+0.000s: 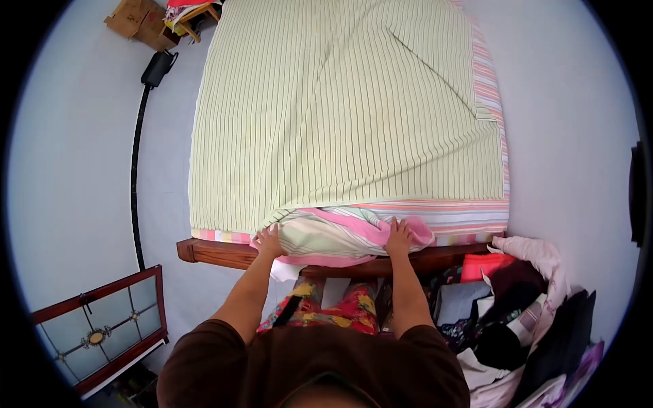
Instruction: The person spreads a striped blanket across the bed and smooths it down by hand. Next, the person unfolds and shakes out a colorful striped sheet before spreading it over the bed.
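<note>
A puffy pink-bordered cloth bundle [326, 236] with pale green stripes lies along the near edge of the bed; whether it is a pillow or a folded blanket is unclear. My left hand [269, 240] rests on its left end, fingers spread. Over on the pink part near the right end, my right hand [400, 238] lies with fingers apart. Beyond both hands, a pale green striped bedspread [340, 115] covers most of the bed, creased and with its near edge pulled askew. A pink and white striped sheet [469, 216] shows under it.
A wooden bed rail [218, 254] runs in front of my legs. Heaped clothes [503, 326] lie at the right. On the left are a wood-framed glass panel [102, 330] and a black pole [136, 170] by the wall. Cardboard boxes [139, 22] sit at the far left.
</note>
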Available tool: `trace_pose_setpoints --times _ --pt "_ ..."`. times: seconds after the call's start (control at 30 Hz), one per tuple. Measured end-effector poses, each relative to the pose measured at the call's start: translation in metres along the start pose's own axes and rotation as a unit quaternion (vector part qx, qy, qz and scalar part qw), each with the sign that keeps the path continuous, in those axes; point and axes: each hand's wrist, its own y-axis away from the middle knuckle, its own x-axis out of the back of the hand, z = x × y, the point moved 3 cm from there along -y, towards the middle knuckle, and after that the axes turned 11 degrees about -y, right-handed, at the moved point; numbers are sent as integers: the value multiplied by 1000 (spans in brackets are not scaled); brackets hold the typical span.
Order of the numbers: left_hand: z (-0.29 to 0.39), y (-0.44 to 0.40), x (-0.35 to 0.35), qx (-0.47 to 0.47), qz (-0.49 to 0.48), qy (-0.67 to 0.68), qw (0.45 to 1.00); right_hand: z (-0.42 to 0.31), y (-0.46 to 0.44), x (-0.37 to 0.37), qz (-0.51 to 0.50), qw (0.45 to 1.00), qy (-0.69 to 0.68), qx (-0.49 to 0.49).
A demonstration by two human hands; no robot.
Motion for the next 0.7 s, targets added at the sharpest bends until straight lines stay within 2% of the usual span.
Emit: trace_pose_setpoints --times 0.03,0.13,0.17,0.27,0.3,0.4,0.43,0.53,0.57,0.6,0.63,0.7 --pt "3 -5 -11 5 2 22 1000 2 -8 -5 -7 1000 -6 -6" --pt "24 -17 -31 -1 -80 126 989 16 -28 -16 -56 998 -16 -16" --pt "35 -10 -26 -4 -34 75 997 17 -33 -10 -91 996 -16 -14" --pt "47 -27 -35 -14 -4 13 1000 18 -44 -1 -167 985 -42 9" --pt "51 -30 -40 -62 84 -55 993 19 -42 -1 -191 980 -55 21" --pt "55 -28 -48 -80 92 62 991 16 -33 14 -169 982 -55 54" --pt "54 -27 -56 -94 150 100 979 17 -30 16 -177 981 -58 50" --pt "59 36 -1 -236 87 204 946 22 -26 11 -187 978 -85 41" --pt "60 69 26 -204 -58 339 917 24 -25 8 -186 976 -103 40" --pt "61 80 19 -206 -148 433 865 29 -23 4 -185 975 -120 38" --pt "66 111 42 -186 -223 494 819 34 -21 2 -187 973 -133 38" --pt "79 156 67 -235 -266 510 784 40 -18 3 -190 968 -159 38"
